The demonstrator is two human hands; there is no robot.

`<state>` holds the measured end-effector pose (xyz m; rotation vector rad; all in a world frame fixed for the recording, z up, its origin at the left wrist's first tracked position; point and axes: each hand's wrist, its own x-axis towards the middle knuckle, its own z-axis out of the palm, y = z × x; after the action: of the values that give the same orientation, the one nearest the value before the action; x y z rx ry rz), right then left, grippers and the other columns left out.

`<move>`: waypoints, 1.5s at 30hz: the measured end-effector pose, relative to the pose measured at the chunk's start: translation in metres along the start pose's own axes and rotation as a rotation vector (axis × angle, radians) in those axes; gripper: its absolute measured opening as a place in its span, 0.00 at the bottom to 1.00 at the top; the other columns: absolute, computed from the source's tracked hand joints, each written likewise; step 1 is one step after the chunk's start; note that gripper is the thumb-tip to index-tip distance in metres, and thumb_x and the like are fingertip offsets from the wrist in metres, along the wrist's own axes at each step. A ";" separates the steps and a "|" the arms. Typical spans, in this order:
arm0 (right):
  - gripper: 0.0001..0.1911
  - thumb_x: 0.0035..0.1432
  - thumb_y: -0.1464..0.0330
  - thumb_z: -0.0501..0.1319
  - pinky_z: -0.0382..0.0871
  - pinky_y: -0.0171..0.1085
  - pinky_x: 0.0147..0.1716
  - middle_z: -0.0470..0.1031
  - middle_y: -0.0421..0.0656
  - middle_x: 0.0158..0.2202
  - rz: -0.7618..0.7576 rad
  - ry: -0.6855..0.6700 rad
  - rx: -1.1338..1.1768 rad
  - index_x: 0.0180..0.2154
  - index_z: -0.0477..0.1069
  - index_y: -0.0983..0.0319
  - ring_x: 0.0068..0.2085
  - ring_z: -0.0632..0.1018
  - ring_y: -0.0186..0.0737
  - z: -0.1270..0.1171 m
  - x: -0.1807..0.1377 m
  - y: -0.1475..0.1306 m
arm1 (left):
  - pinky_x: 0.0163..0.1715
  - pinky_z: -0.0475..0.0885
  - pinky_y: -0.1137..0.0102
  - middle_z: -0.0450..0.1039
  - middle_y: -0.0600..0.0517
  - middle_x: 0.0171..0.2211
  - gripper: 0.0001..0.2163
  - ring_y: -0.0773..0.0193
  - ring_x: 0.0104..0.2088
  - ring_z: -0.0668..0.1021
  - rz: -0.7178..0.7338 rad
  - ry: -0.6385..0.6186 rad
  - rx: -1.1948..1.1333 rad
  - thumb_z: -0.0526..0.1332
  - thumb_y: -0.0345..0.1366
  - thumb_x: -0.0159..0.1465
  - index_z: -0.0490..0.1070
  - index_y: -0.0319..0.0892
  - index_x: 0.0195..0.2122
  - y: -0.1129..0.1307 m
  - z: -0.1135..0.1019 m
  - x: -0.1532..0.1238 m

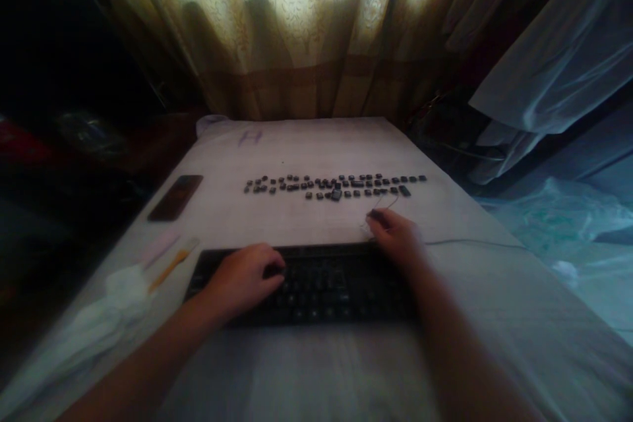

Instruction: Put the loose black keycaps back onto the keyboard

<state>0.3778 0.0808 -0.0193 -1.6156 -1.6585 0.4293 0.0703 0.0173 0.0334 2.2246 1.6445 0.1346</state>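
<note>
Keyboard lying crosswise on the tabletop, apparently for two-handed reach; loose keycaps rowed beyond, perhaps for order. Right hand: narrow grip, pinching thin wire. Left hand, over the keyboard: grip cannot be told.

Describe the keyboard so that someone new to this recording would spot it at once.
Start from the pale table in front of the curtains. On its near half, reaching under the left hand, lies the keyboard. It is one long black slab, while its neighbours, the loose keys beyond it, are small separate pieces.
</note>
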 end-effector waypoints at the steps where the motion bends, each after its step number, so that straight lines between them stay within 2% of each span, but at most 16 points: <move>1: 0.11 0.55 0.61 0.60 0.73 0.41 0.37 0.81 0.44 0.31 -0.002 0.000 -0.001 0.36 0.77 0.58 0.32 0.80 0.44 0.000 0.000 0.000 | 0.37 0.69 0.68 0.78 0.54 0.37 0.07 0.61 0.37 0.77 -0.004 0.000 0.007 0.62 0.38 0.58 0.77 0.49 0.38 0.001 0.000 0.000; 10: 0.12 0.54 0.62 0.60 0.73 0.42 0.36 0.82 0.45 0.32 0.006 0.011 0.004 0.37 0.78 0.59 0.33 0.80 0.45 0.000 -0.001 -0.001 | 0.43 0.69 0.63 0.78 0.54 0.41 0.08 0.57 0.43 0.78 0.052 0.002 0.133 0.61 0.38 0.61 0.77 0.50 0.41 0.007 -0.003 -0.006; 18: 0.13 0.54 0.61 0.59 0.73 0.42 0.36 0.81 0.46 0.31 0.024 -0.003 0.000 0.36 0.77 0.60 0.31 0.80 0.45 -0.001 -0.001 -0.004 | 0.43 0.70 0.62 0.78 0.54 0.42 0.10 0.56 0.43 0.78 0.047 0.017 0.092 0.63 0.39 0.60 0.76 0.50 0.43 0.003 -0.001 -0.006; 25: 0.11 0.55 0.62 0.60 0.72 0.40 0.35 0.81 0.45 0.31 -0.018 -0.002 -0.025 0.36 0.77 0.60 0.32 0.80 0.44 -0.002 -0.001 -0.003 | 0.40 0.71 0.65 0.79 0.53 0.39 0.07 0.59 0.39 0.78 0.085 0.030 0.133 0.62 0.38 0.62 0.77 0.48 0.40 0.003 -0.002 -0.007; 34: 0.10 0.55 0.64 0.60 0.73 0.40 0.34 0.82 0.45 0.31 -0.036 0.007 -0.018 0.37 0.77 0.60 0.31 0.81 0.44 -0.002 -0.002 -0.004 | 0.35 0.70 0.63 0.77 0.50 0.35 0.06 0.56 0.35 0.78 0.238 0.100 0.414 0.61 0.33 0.64 0.77 0.44 0.38 0.017 -0.002 -0.012; 41: 0.10 0.54 0.64 0.60 0.73 0.40 0.33 0.81 0.45 0.30 -0.021 0.005 -0.033 0.36 0.77 0.60 0.31 0.80 0.44 -0.003 -0.001 -0.005 | 0.35 0.71 0.61 0.79 0.50 0.40 0.09 0.55 0.37 0.80 0.272 0.125 0.400 0.62 0.33 0.63 0.76 0.45 0.44 0.012 0.000 -0.011; 45: 0.10 0.54 0.63 0.60 0.72 0.40 0.34 0.81 0.45 0.30 -0.035 0.010 -0.038 0.36 0.77 0.60 0.31 0.80 0.44 -0.003 -0.002 -0.005 | 0.37 0.72 0.62 0.80 0.51 0.42 0.08 0.56 0.39 0.80 0.284 0.162 0.337 0.62 0.32 0.63 0.75 0.46 0.43 0.008 0.006 -0.010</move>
<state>0.3762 0.0776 -0.0138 -1.6113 -1.6941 0.3740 0.0756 0.0041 0.0322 2.7647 1.5106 0.1218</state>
